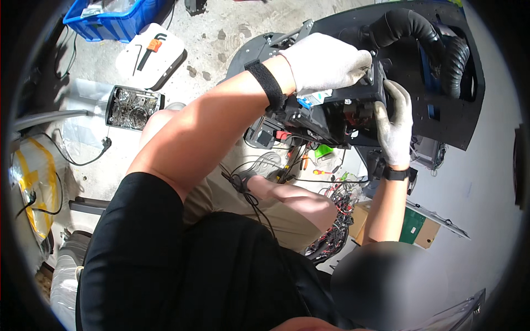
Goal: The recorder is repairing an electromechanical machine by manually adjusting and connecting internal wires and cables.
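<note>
My left hand (328, 63), in a white glove, is closed at the upper corner of a black machine assembly (331, 116). Its fingertips pinch beside a small silver bolt head; whatever lies between them is too small to make out. My right hand (395, 129), gloved too, with dirty fingertips, grips the right end of the black box-shaped part (361, 91). Its thumb lies on the near side and its fingers curve over the far edge. A blue and white piece (313, 99) shows under my left wrist.
Behind the assembly stands a large black panel (464, 118) with a ribbed black hose (406, 25). Tangled wires (339, 215) and hand tools lie below. To the left are a metal case with parts (134, 107), a white stool (171, 47) with hex keys, and a blue crate (116, 25).
</note>
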The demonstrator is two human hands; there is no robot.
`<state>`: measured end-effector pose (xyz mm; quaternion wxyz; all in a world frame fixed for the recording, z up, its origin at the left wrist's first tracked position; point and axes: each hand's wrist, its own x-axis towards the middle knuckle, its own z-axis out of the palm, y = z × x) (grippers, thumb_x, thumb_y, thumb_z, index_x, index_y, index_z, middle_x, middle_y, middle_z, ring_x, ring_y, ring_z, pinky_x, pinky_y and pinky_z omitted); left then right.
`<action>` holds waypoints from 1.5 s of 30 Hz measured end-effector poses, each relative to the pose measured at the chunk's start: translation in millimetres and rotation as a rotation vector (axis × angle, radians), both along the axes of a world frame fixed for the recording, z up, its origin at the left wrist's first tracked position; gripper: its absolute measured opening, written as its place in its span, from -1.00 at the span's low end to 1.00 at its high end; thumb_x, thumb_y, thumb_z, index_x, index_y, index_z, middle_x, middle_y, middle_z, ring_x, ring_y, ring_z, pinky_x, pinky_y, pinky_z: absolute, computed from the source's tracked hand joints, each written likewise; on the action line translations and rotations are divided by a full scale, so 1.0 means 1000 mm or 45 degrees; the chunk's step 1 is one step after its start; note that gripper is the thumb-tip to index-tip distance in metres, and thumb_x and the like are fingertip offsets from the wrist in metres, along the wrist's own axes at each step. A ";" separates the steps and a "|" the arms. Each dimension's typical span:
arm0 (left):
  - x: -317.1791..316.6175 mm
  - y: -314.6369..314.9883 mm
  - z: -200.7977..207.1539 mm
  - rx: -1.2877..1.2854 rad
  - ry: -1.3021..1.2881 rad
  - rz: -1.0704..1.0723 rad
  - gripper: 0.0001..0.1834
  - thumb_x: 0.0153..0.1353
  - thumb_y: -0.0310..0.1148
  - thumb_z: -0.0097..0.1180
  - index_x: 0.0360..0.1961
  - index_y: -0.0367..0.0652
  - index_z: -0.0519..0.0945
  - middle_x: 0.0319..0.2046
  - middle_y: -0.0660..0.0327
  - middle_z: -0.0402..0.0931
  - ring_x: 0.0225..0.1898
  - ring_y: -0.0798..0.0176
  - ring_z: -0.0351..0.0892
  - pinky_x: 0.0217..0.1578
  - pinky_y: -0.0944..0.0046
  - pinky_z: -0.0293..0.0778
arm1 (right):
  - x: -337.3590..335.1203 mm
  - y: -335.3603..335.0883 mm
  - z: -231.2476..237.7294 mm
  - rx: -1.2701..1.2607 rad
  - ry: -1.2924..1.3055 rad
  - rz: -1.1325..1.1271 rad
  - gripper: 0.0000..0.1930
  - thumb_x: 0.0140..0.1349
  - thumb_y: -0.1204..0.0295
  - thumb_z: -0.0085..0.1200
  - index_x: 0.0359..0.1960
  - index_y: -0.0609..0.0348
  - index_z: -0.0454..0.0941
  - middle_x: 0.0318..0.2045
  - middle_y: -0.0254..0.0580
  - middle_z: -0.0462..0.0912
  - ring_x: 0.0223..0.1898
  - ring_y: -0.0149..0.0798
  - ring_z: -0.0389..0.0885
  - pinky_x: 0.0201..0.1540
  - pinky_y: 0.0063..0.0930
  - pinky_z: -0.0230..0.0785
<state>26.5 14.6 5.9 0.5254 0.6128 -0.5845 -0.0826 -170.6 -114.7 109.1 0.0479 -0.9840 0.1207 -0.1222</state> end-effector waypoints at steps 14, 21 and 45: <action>0.001 0.003 0.008 0.084 0.026 0.041 -0.70 0.33 -0.09 0.07 -0.06 0.01 0.63 -0.45 0.13 0.67 -0.54 0.16 0.70 -0.36 0.17 0.61 | 0.003 -0.002 -0.016 -0.120 -0.096 0.091 -0.42 0.11 0.36 0.38 0.20 0.19 0.52 0.14 0.03 0.52 0.20 0.06 0.47 0.27 -0.14 0.38; 0.000 0.005 0.006 -0.001 0.213 0.019 -0.70 0.38 -0.13 0.05 -0.19 -0.15 0.60 -0.44 0.01 0.65 -0.41 -0.01 0.69 -0.29 -0.01 0.57 | 0.008 -0.002 -0.021 -0.201 -0.098 0.093 -0.36 0.05 0.34 0.42 0.21 0.16 0.53 0.15 0.04 0.53 0.20 0.08 0.45 0.29 -0.13 0.35; 0.003 0.014 0.021 0.206 -0.069 0.097 -0.58 0.46 -0.08 -0.10 -0.16 -0.19 0.66 -0.25 -0.04 0.69 -0.17 -0.10 0.68 -0.09 -0.06 0.54 | 0.012 -0.014 -0.025 -0.254 -0.173 0.172 -0.40 0.18 0.17 0.36 0.23 0.09 0.53 0.17 0.03 0.54 0.24 0.07 0.47 0.33 -0.14 0.33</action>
